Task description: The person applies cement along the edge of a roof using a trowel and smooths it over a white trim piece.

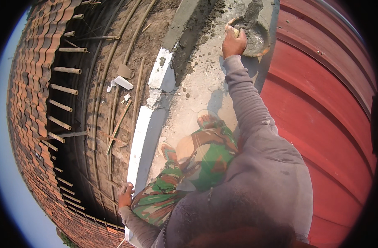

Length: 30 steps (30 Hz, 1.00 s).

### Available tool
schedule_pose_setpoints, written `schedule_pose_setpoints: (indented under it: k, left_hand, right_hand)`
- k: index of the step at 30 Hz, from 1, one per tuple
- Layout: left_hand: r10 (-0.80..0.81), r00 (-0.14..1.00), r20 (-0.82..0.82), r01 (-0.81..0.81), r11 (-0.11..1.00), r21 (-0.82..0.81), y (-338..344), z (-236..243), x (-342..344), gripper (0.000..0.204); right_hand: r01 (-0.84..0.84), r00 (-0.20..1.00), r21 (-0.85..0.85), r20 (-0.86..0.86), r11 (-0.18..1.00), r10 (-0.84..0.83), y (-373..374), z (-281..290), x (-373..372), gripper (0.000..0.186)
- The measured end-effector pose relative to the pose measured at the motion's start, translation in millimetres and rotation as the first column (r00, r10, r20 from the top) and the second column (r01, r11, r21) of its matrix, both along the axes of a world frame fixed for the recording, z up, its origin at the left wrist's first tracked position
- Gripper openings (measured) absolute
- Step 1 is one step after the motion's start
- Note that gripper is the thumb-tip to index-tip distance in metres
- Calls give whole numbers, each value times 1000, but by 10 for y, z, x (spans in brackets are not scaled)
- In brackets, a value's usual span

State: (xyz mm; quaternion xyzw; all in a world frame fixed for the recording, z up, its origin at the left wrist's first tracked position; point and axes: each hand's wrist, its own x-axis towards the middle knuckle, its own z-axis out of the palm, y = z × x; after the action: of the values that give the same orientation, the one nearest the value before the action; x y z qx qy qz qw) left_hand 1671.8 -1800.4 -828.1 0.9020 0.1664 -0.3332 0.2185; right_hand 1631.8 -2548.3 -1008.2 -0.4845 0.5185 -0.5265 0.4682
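Mortar basin and white block wall, with two bare hands

Head view. Right hand: closed around a pale rounded knob, mostly hidden by the fingers; its full form cannot be told. Basin: round, shallow, worn orange at the rim, beside a red metal roof; left side partly covered by the right hand. Contents: wet grey mortar. Upright grey mass at its far side: cut by the upper edge; mortar or coated tool, unclear.

Left hand: fingers bent against the edge of the white block wall; whether gripping or only resting cannot be told. Wall: near end partly behind the left forearm.

Beyond the wall: white fragments, bamboo poles; space under the tiled roof lost in shadow.
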Motion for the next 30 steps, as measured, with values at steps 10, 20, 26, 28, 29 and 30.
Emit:
schedule_pose_setpoints:
  k: [10, 20, 26, 28, 29, 30]
  left_hand:
    - [-19, 1000, 0, 19, 1000, -10, -108, -36, 52, 56]
    - [4, 1000, -5, -4, 996, -94, 55, -114, 67, 54]
    - [-18, 1000, 16, 20, 994, -111, -88, -58, 97, 54]
    - [-44, 999, 30, 47, 991, -128, -106, -107, 144, 54]
    - [-55, 998, 34, 59, 991, -122, -112, -100, 148, 54]
    - [-68, 997, 37, 72, 990, -117, -131, -98, 159, 54]
  right_hand:
    - [-372, 927, 170, 22, 912, 374, 1098, 1, 1061, 49]
    - [-266, 493, 441, -702, 857, 514, -120, -325, -998, 49]
    - [-263, -26, 482, -869, 836, 493, -1141, -533, -979, 37]
    - [-340, 64, 710, -637, 617, 768, -1350, -714, -922, 33]
    - [-390, 90, 790, -479, 473, 873, -1364, -780, -895, 32]
    - [-349, 492, 776, -326, 526, 807, -1311, -870, -964, 29]
